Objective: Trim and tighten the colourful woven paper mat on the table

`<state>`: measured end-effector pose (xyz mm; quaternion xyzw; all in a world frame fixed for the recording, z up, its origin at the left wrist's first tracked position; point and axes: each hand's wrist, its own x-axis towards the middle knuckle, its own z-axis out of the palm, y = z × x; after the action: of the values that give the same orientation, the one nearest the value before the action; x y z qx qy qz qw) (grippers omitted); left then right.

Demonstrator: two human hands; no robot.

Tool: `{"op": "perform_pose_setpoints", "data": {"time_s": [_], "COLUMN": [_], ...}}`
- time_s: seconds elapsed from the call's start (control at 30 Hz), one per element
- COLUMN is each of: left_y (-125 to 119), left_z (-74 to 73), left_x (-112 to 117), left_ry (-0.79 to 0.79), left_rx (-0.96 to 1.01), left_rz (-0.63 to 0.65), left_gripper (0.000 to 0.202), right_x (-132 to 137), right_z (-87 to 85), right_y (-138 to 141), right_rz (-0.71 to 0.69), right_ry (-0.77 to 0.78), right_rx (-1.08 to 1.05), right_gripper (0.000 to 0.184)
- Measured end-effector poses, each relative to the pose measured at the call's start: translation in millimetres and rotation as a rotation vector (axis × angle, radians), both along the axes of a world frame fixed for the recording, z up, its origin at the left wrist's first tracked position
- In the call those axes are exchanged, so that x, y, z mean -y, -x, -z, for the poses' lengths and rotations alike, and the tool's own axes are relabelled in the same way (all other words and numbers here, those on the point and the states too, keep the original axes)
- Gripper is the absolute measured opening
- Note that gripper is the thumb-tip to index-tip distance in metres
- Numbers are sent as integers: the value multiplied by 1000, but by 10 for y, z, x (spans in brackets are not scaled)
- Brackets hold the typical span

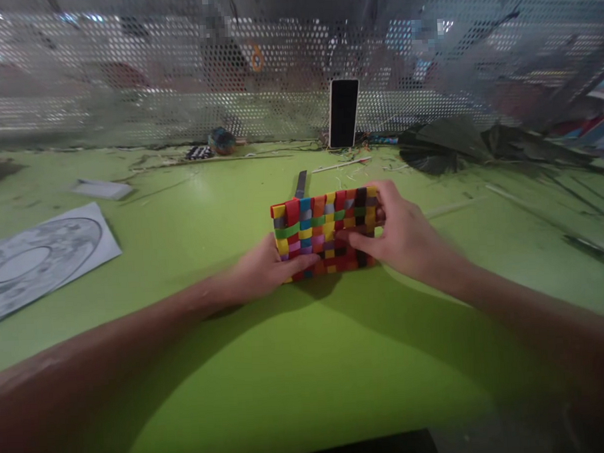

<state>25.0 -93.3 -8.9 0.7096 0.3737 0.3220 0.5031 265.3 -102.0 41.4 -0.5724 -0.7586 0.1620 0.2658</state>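
Note:
Between my two hands is a small woven piece [326,219] of flat strips in red, yellow, blue, green, orange and black, tilted up toward me just above the green table [308,360]. My left hand [278,264] grips its lower left corner, thumb across the front and fingers hidden behind. On the right side, my right hand [397,229] pinches the upper right edge, its thumb lying over the front. A dark strip [301,183] shows beyond the top edge; whether it joins the weave I cannot tell.
A phone [344,113] leans upright against the perforated metal screen [165,79]. At left lies a printed sheet [48,257] near a small white box [101,189]. Dark fan-shaped leaves [443,147] spread at back right. A thin stick [342,164] and fibre scraps lie behind the weave.

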Motion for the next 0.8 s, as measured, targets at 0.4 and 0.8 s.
{"op": "perform_pose_setpoints", "data": {"time_s": [0.4,0.8], "left_y": [-10,11], "left_z": [-4,-43], "left_x": [18,70], "left_ry": [-19,70], "left_rx": [-28,18], "left_rz": [-27,41], "left_gripper": [36,34], "right_x": [24,44], "right_z": [24,75], "right_y": [60,65], "right_rz": [33,-110], "right_ry": [-41,-27], "right_rx": [38,-80], "right_gripper": [61,58]}}
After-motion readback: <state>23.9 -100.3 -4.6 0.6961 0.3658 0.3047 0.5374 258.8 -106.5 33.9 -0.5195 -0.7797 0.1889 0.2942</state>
